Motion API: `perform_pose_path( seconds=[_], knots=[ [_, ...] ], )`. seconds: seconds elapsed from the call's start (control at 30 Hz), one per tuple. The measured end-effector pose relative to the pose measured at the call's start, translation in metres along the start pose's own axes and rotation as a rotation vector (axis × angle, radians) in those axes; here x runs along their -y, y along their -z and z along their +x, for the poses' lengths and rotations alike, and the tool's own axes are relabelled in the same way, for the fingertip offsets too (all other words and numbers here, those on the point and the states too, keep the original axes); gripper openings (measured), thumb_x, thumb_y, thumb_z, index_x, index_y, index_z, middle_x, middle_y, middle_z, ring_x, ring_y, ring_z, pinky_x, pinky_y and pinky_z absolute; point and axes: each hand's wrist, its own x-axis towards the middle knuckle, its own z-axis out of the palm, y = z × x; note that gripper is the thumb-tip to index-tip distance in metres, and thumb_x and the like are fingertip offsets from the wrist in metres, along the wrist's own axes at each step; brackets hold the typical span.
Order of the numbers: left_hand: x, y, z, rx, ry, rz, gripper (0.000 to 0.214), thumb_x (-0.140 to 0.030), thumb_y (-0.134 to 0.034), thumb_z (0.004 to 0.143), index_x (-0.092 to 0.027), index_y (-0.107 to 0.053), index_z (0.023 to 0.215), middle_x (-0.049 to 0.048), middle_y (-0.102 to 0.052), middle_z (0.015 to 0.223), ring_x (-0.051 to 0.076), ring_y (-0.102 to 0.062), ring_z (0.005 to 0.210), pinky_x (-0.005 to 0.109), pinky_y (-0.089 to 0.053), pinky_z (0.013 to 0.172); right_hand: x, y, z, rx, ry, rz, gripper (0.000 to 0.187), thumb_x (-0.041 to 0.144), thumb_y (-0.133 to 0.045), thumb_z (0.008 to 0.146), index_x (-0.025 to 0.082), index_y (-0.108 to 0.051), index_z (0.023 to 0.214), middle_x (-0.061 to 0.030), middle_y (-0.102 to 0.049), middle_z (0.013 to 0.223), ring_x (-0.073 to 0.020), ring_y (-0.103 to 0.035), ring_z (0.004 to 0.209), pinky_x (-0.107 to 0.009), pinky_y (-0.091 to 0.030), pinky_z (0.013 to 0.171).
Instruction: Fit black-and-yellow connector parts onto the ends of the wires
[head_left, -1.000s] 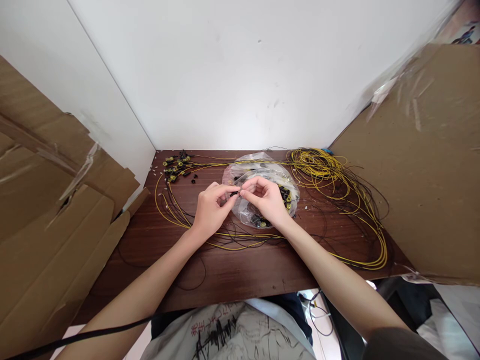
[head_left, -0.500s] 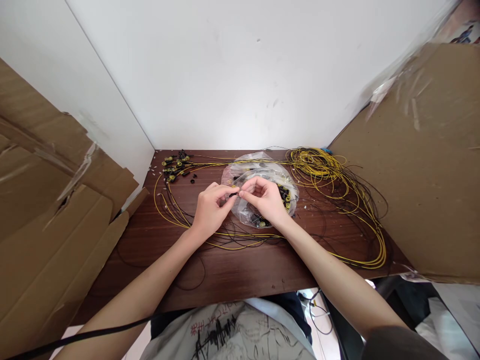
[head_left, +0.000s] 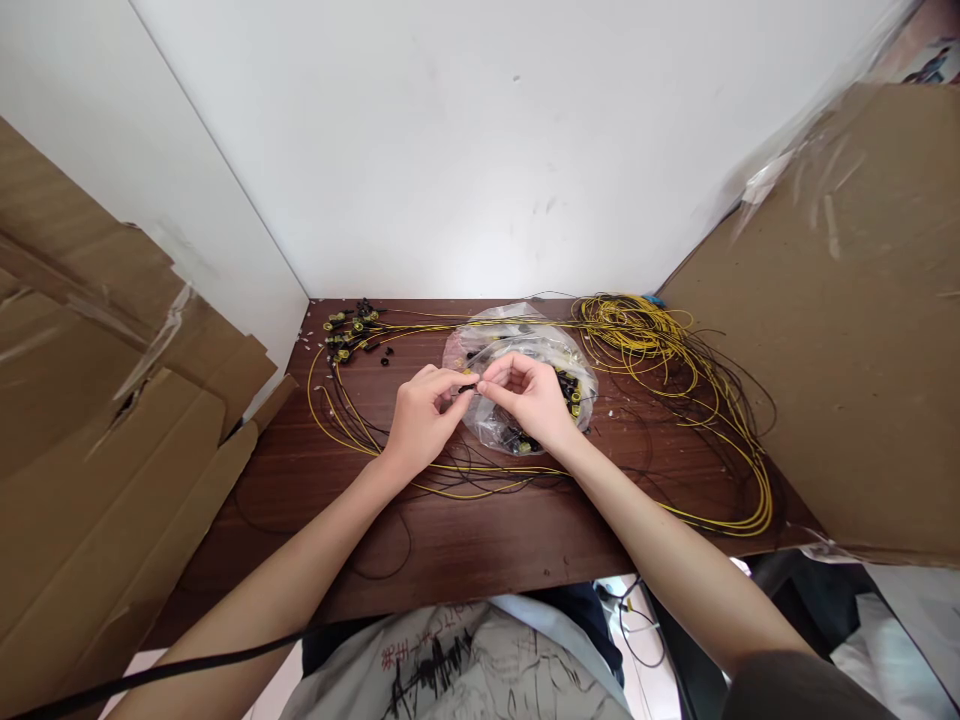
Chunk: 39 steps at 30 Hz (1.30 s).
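My left hand (head_left: 429,415) pinches a small black piece (head_left: 466,388) between thumb and forefinger; its exact kind is too small to tell. Right against it, the fingertips of my right hand (head_left: 529,400) are pinched together, and what they hold is hidden. Both hands are above a clear plastic bag (head_left: 491,432) with black and yellow parts (head_left: 571,390) in it. Beneath my wrists, yellow and black wires (head_left: 480,485) run across the table.
A pile of black and yellow connectors (head_left: 352,325) lies at the back left, with small black rings (head_left: 386,356) beside it. Coiled yellow wire (head_left: 630,330) sits at the back right. Cardboard sheets (head_left: 847,330) flank the brown table (head_left: 480,545), and a white wall (head_left: 465,150) stands behind.
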Motion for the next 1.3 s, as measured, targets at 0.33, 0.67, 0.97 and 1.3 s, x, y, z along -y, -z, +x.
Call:
perform_pose_path(
  seconds=[0.33, 0.67, 0.97, 1.3],
  knots=[
    [-0.0016, 0.0008, -0.0003, -0.005, -0.026, 0.011, 0.018, -0.011, -0.062, 0.078, -0.017, -0.072, 0.092, 0.001, -0.062, 0.069, 0.01, -0.048, 0.06, 0.022, -0.037, 0.054, -0.0022, 0.0003, 0.0003, 0.004, 0.007, -0.024, 0.02, 0.028, -0.075, 0.064, 0.018, -0.059, 0.071, 0.0018, -0.059, 0.065, -0.011, -0.054, 0.06, -0.026, -0.044, 0.06],
    [-0.0013, -0.0002, -0.0012, 0.003, -0.047, 0.028, 0.017, -0.012, -0.061, 0.079, -0.017, -0.072, 0.092, 0.0016, -0.066, 0.071, 0.011, -0.049, 0.061, 0.022, -0.038, 0.054, -0.0019, 0.0012, 0.0, 0.009, 0.001, -0.014, 0.021, 0.028, -0.077, 0.062, 0.018, -0.06, 0.07, 0.0019, -0.06, 0.064, -0.0106, -0.054, 0.059, -0.026, -0.044, 0.059],
    [-0.0004, -0.0003, -0.001, 0.01, -0.031, 0.028, 0.018, -0.013, -0.06, 0.079, -0.018, -0.072, 0.091, 0.0013, -0.064, 0.07, 0.011, -0.049, 0.06, 0.023, -0.038, 0.054, -0.0002, 0.0008, 0.0008, 0.013, -0.005, -0.015, 0.022, 0.03, -0.078, 0.062, 0.018, -0.06, 0.069, 0.0022, -0.06, 0.063, -0.0105, -0.054, 0.059, -0.026, -0.044, 0.059],
    [-0.0013, -0.0002, -0.0009, 0.016, -0.027, 0.025, 0.018, -0.014, -0.059, 0.079, -0.018, -0.072, 0.092, 0.0009, -0.063, 0.069, 0.011, -0.048, 0.06, 0.023, -0.037, 0.054, -0.0002, 0.001, 0.0004, 0.023, 0.0, -0.028, 0.024, 0.033, -0.077, 0.062, 0.018, -0.06, 0.07, 0.0014, -0.061, 0.064, -0.0109, -0.055, 0.059, -0.026, -0.044, 0.059]
  ],
)
